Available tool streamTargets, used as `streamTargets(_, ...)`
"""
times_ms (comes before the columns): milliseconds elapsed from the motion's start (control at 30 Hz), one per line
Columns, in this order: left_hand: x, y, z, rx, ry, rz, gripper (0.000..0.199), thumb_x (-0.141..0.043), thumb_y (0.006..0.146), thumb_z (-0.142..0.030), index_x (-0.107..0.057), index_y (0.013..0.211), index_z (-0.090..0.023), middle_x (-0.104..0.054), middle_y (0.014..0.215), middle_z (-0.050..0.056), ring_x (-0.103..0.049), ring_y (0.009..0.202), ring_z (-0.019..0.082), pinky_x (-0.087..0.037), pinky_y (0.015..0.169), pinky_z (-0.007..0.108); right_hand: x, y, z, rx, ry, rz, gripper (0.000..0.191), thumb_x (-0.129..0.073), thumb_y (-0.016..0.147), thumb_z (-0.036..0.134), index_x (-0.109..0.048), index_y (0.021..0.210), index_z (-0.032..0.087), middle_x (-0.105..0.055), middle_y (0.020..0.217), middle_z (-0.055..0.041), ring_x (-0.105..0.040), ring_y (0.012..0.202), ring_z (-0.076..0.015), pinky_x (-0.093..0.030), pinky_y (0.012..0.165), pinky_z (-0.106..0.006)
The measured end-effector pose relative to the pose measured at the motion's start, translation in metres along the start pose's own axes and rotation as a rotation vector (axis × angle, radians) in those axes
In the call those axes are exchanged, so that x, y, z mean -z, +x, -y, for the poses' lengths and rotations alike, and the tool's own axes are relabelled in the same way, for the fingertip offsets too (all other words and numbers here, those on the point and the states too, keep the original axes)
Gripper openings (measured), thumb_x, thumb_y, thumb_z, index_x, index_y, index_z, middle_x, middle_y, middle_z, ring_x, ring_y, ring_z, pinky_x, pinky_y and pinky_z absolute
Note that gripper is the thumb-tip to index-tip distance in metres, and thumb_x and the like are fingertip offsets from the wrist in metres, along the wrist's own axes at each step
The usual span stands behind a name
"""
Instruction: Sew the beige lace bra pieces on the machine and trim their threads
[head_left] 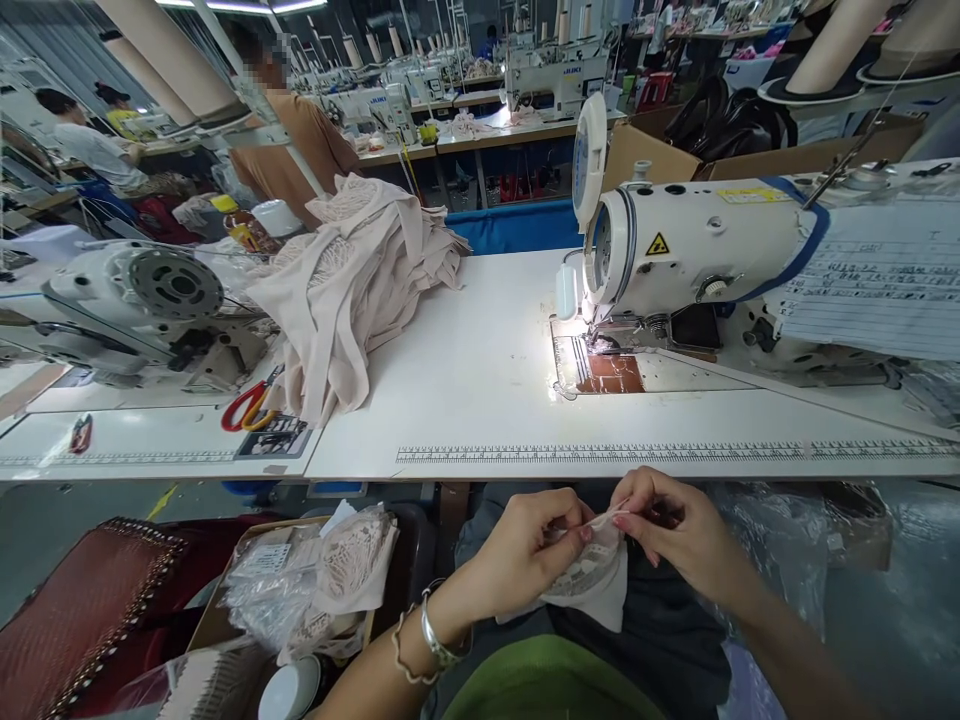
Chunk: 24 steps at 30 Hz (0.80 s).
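Observation:
Over my lap, just below the table's front edge, both hands pinch one beige lace garment piece [600, 590]. My left hand [536, 545] grips its upper edge between thumb and fingers. Close beside it, my right hand [667, 520] holds the same edge, fingertips nearly meeting those of the left. The fabric hangs below the fingers, with a lace panel and a plain part showing. In front of my hands stands a white sewing machine [675, 240] with its lamp lit over the needle area. A printed ruler strip [637, 454] runs along the table edge.
A heap of beige garment pieces [352, 280] lies left of the machine, beside red-and-yellow-handled scissors [251, 405]. Another machine [135, 310] stands further left. Below the table, a box [210, 620] holds bagged lace pieces. A person [292, 140] is behind the heap.

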<state>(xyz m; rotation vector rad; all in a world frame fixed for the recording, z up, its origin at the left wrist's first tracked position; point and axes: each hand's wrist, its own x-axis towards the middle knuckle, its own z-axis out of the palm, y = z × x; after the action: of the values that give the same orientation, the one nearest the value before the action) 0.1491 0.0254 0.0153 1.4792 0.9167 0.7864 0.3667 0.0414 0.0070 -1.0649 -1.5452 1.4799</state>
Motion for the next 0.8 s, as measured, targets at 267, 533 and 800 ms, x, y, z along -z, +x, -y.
streamTargets(267, -0.006, 0.0, 0.006, 0.0, 0.047, -0.063, 0.021, -0.052, 0.09, -0.019, -0.043, 0.072, -0.019, -0.067, 0.087, 0.004, -0.05, 0.07, 0.012, -0.036, 0.062, 0.021, -0.002, 0.004, 0.002, -0.058, -0.278, -0.05, 0.016, -0.064, 0.092, 0.041, -0.065, 0.098, 0.026, -0.064, 0.073, 0.0006, -0.061, 0.066, -0.0166, -0.047, 0.058, -0.027)
streamTargets(533, 0.0, 0.0, 0.004, 0.007, 0.043, -0.069, 0.023, -0.054, 0.094, -0.026, -0.047, 0.073, -0.018, -0.063, 0.08, 0.002, -0.047, 0.067, 0.011, -0.035, 0.061, 0.022, 0.005, 0.005, 0.017, -0.14, -0.232, 0.146, 0.03, -0.055, 0.098, 0.049, -0.058, 0.084, 0.023, -0.055, 0.053, 0.0061, -0.053, 0.048, -0.0121, -0.045, 0.059, -0.028)
streamTargets(800, 0.0, 0.007, -0.006, -0.018, -0.194, -0.008, 0.025, -0.062, 0.092, -0.025, -0.051, 0.071, -0.016, -0.062, 0.08, 0.003, -0.049, 0.07, 0.01, -0.038, 0.064, 0.021, 0.012, 0.004, 0.044, -0.193, -0.117, 0.13, 0.039, -0.071, 0.086, 0.056, -0.058, 0.073, 0.022, -0.049, 0.056, 0.0061, -0.046, 0.042, -0.0083, -0.036, 0.043, -0.023)
